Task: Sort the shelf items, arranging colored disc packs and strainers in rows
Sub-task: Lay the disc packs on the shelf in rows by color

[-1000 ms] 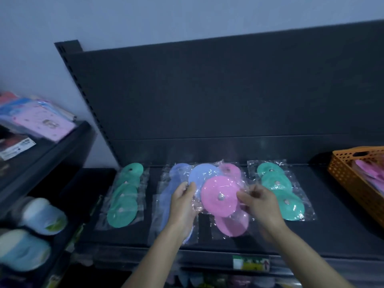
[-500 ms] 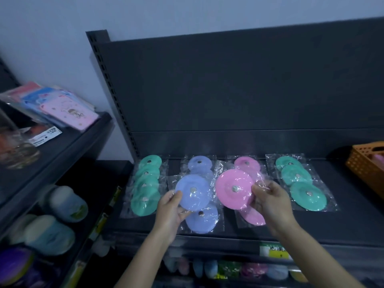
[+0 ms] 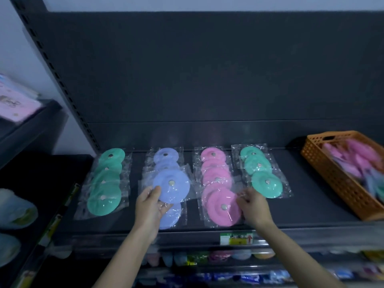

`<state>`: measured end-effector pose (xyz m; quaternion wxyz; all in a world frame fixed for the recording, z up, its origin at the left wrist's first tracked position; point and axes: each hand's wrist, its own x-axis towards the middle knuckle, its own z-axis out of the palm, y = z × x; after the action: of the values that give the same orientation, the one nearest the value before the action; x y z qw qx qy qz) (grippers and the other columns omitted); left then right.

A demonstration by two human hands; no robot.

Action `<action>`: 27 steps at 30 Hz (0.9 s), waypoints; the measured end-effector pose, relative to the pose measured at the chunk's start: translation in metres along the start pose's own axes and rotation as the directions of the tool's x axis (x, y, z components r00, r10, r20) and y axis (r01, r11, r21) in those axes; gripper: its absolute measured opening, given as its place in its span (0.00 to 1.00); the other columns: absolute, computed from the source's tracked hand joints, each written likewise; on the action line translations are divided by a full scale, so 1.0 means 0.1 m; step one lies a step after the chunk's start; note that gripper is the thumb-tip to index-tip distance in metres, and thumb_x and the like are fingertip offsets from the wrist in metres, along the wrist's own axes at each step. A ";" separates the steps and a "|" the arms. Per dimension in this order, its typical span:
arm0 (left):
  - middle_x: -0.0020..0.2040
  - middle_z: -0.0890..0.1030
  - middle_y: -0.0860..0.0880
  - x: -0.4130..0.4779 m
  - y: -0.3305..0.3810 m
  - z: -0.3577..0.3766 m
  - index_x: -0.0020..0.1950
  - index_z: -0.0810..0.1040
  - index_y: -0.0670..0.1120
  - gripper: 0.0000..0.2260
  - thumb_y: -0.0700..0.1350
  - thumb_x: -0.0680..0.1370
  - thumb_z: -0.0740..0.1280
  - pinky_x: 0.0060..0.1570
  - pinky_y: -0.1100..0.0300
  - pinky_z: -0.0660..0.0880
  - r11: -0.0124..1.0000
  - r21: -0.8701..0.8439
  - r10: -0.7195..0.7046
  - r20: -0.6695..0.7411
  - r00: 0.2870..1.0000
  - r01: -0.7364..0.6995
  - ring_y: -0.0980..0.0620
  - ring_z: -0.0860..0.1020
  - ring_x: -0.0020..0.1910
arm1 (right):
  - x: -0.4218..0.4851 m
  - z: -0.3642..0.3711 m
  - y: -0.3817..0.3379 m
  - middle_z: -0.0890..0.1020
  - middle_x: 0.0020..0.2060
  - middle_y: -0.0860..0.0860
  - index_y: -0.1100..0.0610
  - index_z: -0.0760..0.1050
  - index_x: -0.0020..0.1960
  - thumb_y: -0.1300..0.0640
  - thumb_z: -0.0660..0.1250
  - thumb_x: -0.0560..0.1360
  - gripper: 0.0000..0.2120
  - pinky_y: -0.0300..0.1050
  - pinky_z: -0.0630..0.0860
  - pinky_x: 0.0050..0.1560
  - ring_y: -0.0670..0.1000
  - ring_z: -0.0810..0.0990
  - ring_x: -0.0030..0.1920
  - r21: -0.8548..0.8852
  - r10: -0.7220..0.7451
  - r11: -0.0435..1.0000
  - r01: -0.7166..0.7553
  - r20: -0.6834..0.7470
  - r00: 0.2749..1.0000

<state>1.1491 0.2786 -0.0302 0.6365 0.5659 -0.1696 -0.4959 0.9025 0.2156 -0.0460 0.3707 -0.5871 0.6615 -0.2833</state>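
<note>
Four rows of bagged discs lie on the dark shelf (image 3: 311, 204): green at the left (image 3: 105, 183), blue (image 3: 165, 156), pink (image 3: 216, 175) and green at the right (image 3: 261, 173). My left hand (image 3: 150, 206) holds a blue disc pack (image 3: 172, 185) by its lower left edge, just above the blue row. My right hand (image 3: 252, 205) pinches the clear wrap at the right edge of a pink disc pack (image 3: 223, 207), which lies at the front of the pink row.
An orange perforated basket (image 3: 332, 177) with pink and bluish items stands at the shelf's right end. A side shelf at the left carries pink packets (image 3: 14, 102) and pale rounded goods (image 3: 14, 208). A price label (image 3: 235, 239) sits on the front rail, with more goods below.
The pink pack has gone down from mid-air onto the front of the pink row. The blue pack has moved down and back over the blue row. The view has shifted right and closer.
</note>
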 end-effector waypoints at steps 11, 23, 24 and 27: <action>0.45 0.82 0.44 0.10 -0.10 0.37 0.45 0.75 0.42 0.06 0.38 0.80 0.60 0.39 0.57 0.80 1.000 -0.024 -0.003 -0.030 1.000 0.003 0.50 0.81 0.42 | -0.01 0.12 0.23 0.49 0.77 0.52 0.41 0.54 0.75 0.40 0.57 0.77 0.28 0.61 0.36 0.70 0.59 0.42 0.76 -0.595 -0.446 0.503 0.627 0.443 0.778; 0.43 0.85 0.46 0.14 -0.17 0.62 0.47 0.75 0.41 0.05 0.38 0.80 0.61 0.36 0.56 0.80 0.998 -0.053 -0.018 0.142 0.990 0.026 0.49 0.84 0.41 | 0.09 -0.07 -0.01 0.67 0.71 0.51 0.55 0.63 0.73 0.31 0.49 0.72 0.38 0.39 0.55 0.71 0.51 0.62 0.73 -0.312 -0.437 0.822 0.477 0.193 0.878; 0.44 0.85 0.45 0.13 -0.18 0.69 0.46 0.75 0.41 0.05 0.38 0.80 0.61 0.36 0.56 0.80 0.998 -0.046 -0.027 0.173 0.985 0.035 0.48 0.84 0.42 | 0.10 -0.13 -0.02 0.71 0.68 0.50 0.56 0.64 0.72 0.34 0.52 0.74 0.35 0.34 0.61 0.65 0.50 0.67 0.69 -0.241 -0.420 0.863 0.444 0.147 0.895; 0.48 0.84 0.42 0.12 -0.23 0.93 0.49 0.77 0.39 0.05 0.38 0.79 0.61 0.38 0.54 0.81 0.997 -0.015 -0.069 0.250 0.966 0.075 0.44 0.83 0.44 | 0.18 -0.30 -0.02 0.75 0.60 0.40 0.52 0.66 0.70 0.37 0.58 0.75 0.29 0.30 0.67 0.56 0.41 0.73 0.62 0.005 -0.300 0.954 0.301 0.079 0.951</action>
<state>1.0724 0.2208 -0.0268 0.5984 0.4972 -0.2217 -0.5878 0.8782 0.1957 -0.0304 0.3470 -0.6930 0.5503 -0.3108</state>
